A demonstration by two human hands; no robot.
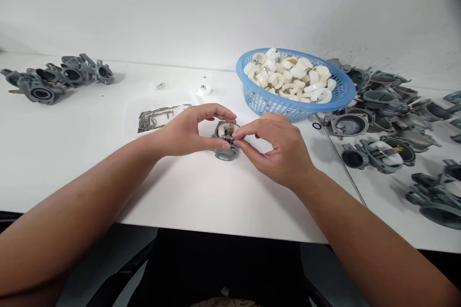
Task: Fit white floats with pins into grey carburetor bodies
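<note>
On the white table in front of me sits a grey metal carburetor body, its round mouth facing me. A cream float and a brass jet show in its upper side. My left hand grips the body, thumb on the near side and fingers curved over the far side. From the right, my right hand pinches thumb and forefinger together at the float's hinge. What lies between those fingertips is too small to make out. A heap of thin metal pins lies in a shallow clear tray just beyond my left wrist.
A blue basket full of white floats stands behind my right hand. Many carburetor parts crowd the right side; more carburetor bodies lie at the back left. A loose float and a black O-ring rest nearby.
</note>
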